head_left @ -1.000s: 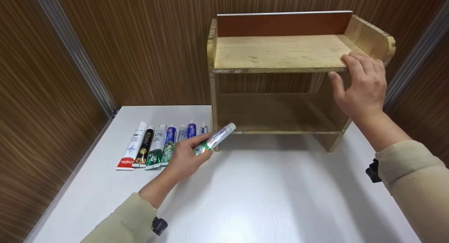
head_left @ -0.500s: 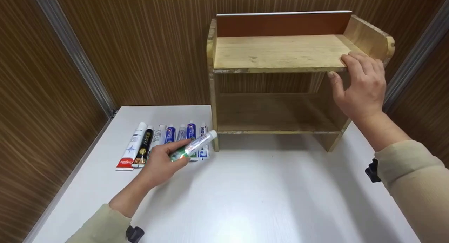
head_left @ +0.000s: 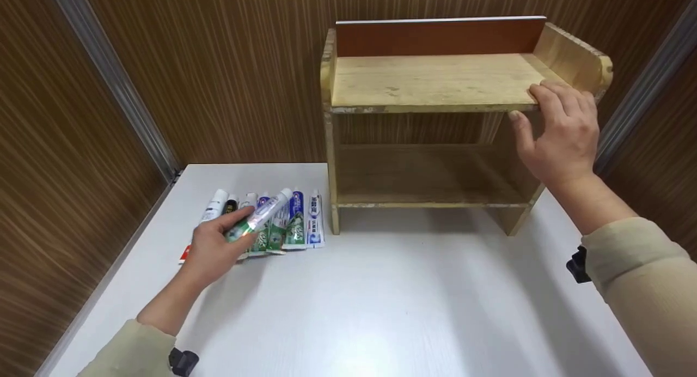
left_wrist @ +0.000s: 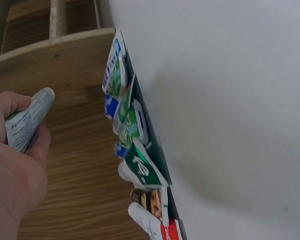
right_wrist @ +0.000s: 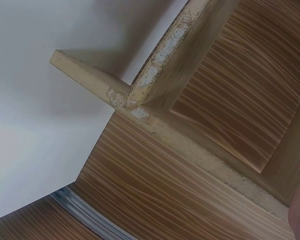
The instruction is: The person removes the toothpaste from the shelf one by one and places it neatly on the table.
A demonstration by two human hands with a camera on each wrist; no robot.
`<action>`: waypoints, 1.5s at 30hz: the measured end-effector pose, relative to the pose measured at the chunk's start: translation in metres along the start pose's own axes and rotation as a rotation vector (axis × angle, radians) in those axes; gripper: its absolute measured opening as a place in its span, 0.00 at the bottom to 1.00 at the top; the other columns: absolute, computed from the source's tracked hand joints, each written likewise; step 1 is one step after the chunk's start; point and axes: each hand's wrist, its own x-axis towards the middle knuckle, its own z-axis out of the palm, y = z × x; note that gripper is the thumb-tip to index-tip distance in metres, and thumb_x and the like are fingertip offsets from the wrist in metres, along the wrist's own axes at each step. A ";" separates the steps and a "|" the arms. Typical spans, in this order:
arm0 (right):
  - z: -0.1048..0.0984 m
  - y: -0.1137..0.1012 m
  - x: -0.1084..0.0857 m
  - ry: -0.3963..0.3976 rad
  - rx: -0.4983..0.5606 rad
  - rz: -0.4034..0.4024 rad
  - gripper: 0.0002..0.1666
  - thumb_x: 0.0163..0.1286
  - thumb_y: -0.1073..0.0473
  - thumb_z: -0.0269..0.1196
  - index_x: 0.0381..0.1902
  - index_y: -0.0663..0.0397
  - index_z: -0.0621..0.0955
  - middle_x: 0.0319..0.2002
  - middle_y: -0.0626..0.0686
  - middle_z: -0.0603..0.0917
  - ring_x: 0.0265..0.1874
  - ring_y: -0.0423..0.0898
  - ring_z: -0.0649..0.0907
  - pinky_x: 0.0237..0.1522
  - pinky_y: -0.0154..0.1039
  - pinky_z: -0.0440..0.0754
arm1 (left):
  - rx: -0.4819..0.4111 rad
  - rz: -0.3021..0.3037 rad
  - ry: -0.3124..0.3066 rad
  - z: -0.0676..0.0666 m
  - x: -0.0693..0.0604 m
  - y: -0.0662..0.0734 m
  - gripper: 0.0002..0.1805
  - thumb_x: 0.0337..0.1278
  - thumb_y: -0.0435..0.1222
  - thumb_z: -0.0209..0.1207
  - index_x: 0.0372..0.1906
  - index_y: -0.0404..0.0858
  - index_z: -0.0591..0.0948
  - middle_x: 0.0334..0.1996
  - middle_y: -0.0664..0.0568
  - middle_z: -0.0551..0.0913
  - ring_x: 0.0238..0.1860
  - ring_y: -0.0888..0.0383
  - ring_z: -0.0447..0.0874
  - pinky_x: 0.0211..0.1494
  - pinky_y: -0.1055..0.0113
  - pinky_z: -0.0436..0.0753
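My left hand (head_left: 215, 249) pinches a toothpaste tube (head_left: 267, 211) with a white cap and a green end, held above a row of toothpaste tubes. In the left wrist view the held tube (left_wrist: 31, 120) is apart from the row, thumb and fingers around its lower part. The row runs from a white and red tube (head_left: 214, 205) at the left to a white and blue tube (head_left: 315, 219) beside the shelf; my hand hides part of it. My right hand (head_left: 566, 132) grips the front edge of the wooden shelf's (head_left: 435, 83) upper board near its right side.
The two-tier shelf stands on a white table (head_left: 370, 301), its lower board (head_left: 425, 175) raised above the tabletop. Wood-grain panels (head_left: 245, 72) close in the back and sides. A metal strip (head_left: 120, 83) lines the left corner.
My left hand has moved left with the toothpaste tube, from near the shelf's left leg to over the row. The right hand stays on the shelf.
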 end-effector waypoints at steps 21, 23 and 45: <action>-0.002 0.002 -0.001 0.001 -0.004 0.005 0.29 0.72 0.46 0.64 0.58 0.65 0.83 0.58 0.66 0.85 0.62 0.67 0.79 0.72 0.59 0.66 | -0.006 -0.177 0.180 -0.050 0.015 -0.046 0.35 0.74 0.40 0.64 0.82 0.48 0.68 0.80 0.40 0.66 0.73 0.39 0.67 0.74 0.46 0.73; -0.002 0.002 -0.001 0.000 -0.004 0.005 0.29 0.72 0.46 0.64 0.58 0.65 0.83 0.58 0.66 0.84 0.62 0.67 0.79 0.72 0.58 0.66 | -0.009 -0.198 0.194 -0.054 0.017 -0.051 0.35 0.75 0.41 0.64 0.82 0.48 0.67 0.80 0.40 0.65 0.73 0.40 0.67 0.74 0.46 0.73; -0.002 0.000 -0.002 -0.012 -0.001 0.011 0.30 0.72 0.45 0.64 0.59 0.65 0.83 0.58 0.66 0.84 0.61 0.68 0.79 0.73 0.58 0.65 | 0.038 -0.305 0.250 -0.067 0.027 -0.095 0.36 0.76 0.45 0.61 0.83 0.46 0.65 0.81 0.39 0.63 0.75 0.41 0.65 0.70 0.53 0.79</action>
